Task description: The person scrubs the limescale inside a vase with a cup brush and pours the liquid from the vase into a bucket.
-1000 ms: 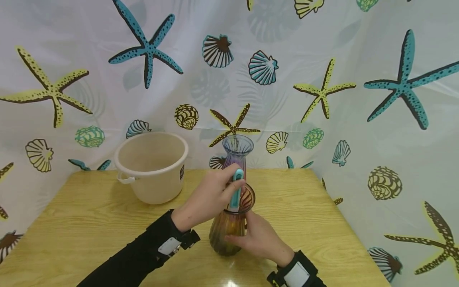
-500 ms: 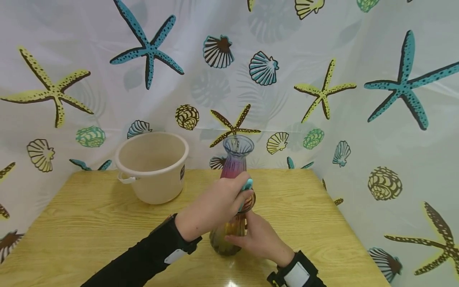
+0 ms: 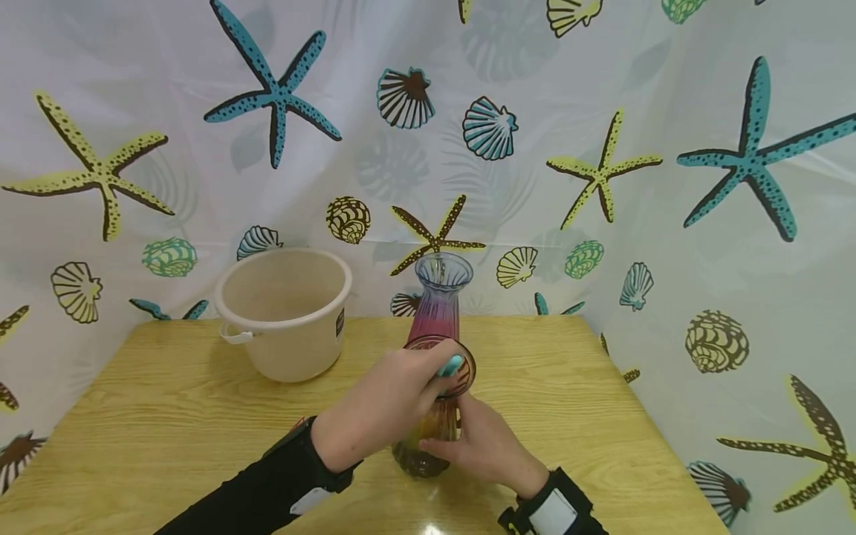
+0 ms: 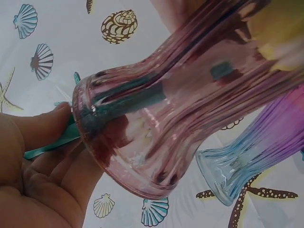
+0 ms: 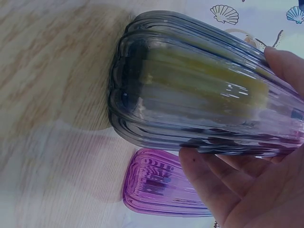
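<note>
A ribbed glass vase (image 3: 421, 461), smoky at the base and pinkish at the neck, stands on the table. My right hand (image 3: 491, 446) grips its body from the right, thumb in front. With my left hand (image 3: 384, 401) I hold the teal handle (image 3: 451, 365) of a bottle brush at the vase's mouth. Through the glass, the brush's yellow sponge head (image 5: 204, 80) shows low inside, a little above the base. Behind stands a second vase (image 3: 438, 308), bluish at the rim and pink below, touched by neither hand; its lower part is hidden in the head view.
A cream bucket (image 3: 301, 349) with a side handle stands at the back left of the wooden table (image 3: 167, 416). A white curtain (image 3: 521, 44) printed with starfish and shells encloses the back and sides.
My left hand has moved down toward the vase's mouth, and the brush has gone deeper, with less of its handle showing. My right hand and the vase have stayed put.
</note>
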Demonstrator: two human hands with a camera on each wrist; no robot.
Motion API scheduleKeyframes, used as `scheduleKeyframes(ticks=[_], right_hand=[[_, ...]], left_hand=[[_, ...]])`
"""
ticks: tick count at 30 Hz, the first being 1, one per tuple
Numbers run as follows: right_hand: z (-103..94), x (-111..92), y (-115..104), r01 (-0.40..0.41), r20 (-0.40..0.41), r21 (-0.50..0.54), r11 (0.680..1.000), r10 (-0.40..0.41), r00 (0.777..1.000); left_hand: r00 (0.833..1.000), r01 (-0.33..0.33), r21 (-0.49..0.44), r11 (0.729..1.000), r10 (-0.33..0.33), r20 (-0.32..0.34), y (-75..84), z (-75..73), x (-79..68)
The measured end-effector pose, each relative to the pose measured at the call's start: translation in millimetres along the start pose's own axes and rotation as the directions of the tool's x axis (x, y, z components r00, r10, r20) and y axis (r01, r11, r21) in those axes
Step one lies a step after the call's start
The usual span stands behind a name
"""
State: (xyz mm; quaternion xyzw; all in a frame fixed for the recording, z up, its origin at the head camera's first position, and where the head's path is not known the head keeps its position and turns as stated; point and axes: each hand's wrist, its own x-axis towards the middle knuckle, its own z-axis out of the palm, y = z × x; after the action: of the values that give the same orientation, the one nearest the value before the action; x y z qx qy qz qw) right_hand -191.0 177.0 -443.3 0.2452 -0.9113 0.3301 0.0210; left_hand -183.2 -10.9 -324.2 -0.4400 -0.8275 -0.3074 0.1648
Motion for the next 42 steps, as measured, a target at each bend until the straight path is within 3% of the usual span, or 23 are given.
scheduleKeyframes(ticks=[7, 15, 26, 35, 39, 42], right_hand=[[1.7, 1, 1, 0.002, -0.004, -0.006, 1.000, -0.002, 1.000], [0.4, 2, 1, -0.018, -0.001, 0.020, 1.000, 0.018, 1.000], [-0.2, 3, 1, -0.015, 0.000, 0.020, 1.000, 0.015, 1.000], [-0.5, 6, 0, -0.041, 0.021, 0.005, 0.999, 0.041, 0.999], [-0.1, 7, 0, -0.057, 0.026, -0.004, 0.998, 0.057, 0.998], [0.2, 7, 1, -0.062, 0.023, -0.015, 0.998, 0.063, 0.998]], left_hand=[[0.998, 0.001, 0.001, 1.000, -0.001, -0.065, -3.2, 3.5, -7.6], [0.977, 0.061, -0.153, 0.986, -0.091, -0.194, -12.4, 2.6, -7.4], [0.944, 0.053, -0.343, 0.938, -0.159, -0.288, -21.0, -12.6, 0.8], [0.905, 0.068, -0.382, 0.922, -0.218, -0.365, -26.9, -28.6, 9.1], [0.902, 0.073, -0.401, 0.913, -0.233, -0.365, -27.1, -31.7, 11.2], [0.906, 0.074, -0.377, 0.923, -0.220, -0.361, -24.4, -31.3, 12.9]])
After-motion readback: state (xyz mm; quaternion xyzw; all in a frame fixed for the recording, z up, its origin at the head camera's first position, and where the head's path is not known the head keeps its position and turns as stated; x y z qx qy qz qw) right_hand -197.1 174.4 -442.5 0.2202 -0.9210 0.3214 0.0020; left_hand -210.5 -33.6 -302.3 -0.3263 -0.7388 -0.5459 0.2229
